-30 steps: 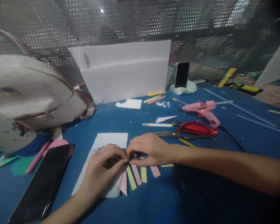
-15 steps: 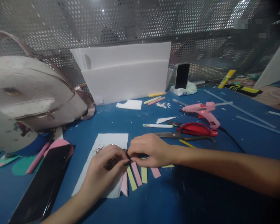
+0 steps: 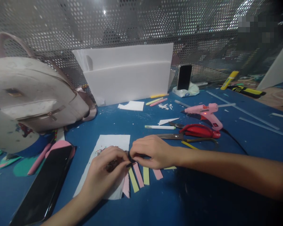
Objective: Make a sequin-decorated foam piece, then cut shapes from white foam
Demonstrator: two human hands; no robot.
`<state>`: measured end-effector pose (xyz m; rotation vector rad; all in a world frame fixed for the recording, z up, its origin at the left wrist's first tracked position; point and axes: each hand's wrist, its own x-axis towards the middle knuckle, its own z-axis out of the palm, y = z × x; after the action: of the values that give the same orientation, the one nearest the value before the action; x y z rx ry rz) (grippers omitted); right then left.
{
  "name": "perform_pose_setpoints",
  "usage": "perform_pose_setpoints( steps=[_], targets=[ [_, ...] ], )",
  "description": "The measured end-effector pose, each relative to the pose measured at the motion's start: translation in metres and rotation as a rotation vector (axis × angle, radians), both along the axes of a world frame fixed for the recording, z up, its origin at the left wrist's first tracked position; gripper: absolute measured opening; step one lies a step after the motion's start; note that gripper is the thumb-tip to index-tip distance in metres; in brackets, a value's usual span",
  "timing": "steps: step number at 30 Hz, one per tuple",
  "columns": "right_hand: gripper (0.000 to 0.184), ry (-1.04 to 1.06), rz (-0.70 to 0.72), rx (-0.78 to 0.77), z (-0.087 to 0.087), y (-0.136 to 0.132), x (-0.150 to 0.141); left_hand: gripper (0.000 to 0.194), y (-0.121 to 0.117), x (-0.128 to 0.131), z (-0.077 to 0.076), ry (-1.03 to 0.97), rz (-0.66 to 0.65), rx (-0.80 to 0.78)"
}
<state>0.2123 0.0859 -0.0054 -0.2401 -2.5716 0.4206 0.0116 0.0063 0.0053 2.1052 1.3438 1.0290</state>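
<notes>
My left hand (image 3: 109, 168) and my right hand (image 3: 153, 152) meet fingertip to fingertip, both pinched on a small dark piece (image 3: 130, 159) whose kind I cannot make out. Under the left hand lies a white sheet of paper (image 3: 118, 139) with tiny dark and coloured bits on it. Pink strips (image 3: 138, 175) and yellow-green strips (image 3: 133, 180) fan out on the table just below the fingers. Their upper ends are hidden by the hands. Metal scissors (image 3: 169, 136) rest beyond the right wrist, beside red-handled pliers (image 3: 193, 129).
A pink glue gun (image 3: 205, 111) with its light on stands at the right, its cord trailing back. A black phone (image 3: 42, 185) lies at the left by a white backpack (image 3: 33, 84). White boards (image 3: 129, 81) lean at the back. Several pens (image 3: 159, 127) and glue sticks lie about.
Both hands stay together over the paper with nearly the same pinch. The whole view has shifted very slightly; nothing on the table has been moved.
</notes>
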Motion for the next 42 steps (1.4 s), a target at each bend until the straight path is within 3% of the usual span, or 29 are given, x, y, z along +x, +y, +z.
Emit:
perform_pose_setpoints(
  steps=[8, 14, 18, 23, 28, 36, 42],
  targets=[
    [0.009, 0.035, -0.07, -0.076, 0.0, 0.001, 0.001, 0.008, 0.009, -0.023, 0.002, 0.029, 0.13, 0.046],
    [0.01, 0.043, -0.126, -0.114, 0.0, 0.002, 0.001, 0.011, 0.015, -0.028, -0.003, 0.475, 0.154, 0.199],
    [0.01, 0.037, -0.121, -0.122, -0.001, 0.002, 0.001, 0.014, 0.015, -0.027, -0.005, 0.59, 0.171, 0.235],
    [0.009, 0.035, -0.121, -0.119, -0.001, 0.002, 0.001, 0.016, 0.019, -0.034, 0.004, 0.584, 0.113, 0.206],
    [0.009, 0.04, -0.115, -0.117, 0.0, 0.002, 0.001, 0.01, 0.025, -0.048, 0.015, 0.403, -0.05, 0.116],
    [0.008, 0.026, -0.109, -0.124, 0.0, 0.002, 0.001, 0.009, 0.031, -0.06, 0.003, 0.459, -0.116, 0.063],
    [0.008, 0.023, -0.121, -0.121, 0.0, 0.001, 0.001, 0.011, 0.026, -0.053, 0.0, 0.374, -0.107, -0.015]
  ],
)
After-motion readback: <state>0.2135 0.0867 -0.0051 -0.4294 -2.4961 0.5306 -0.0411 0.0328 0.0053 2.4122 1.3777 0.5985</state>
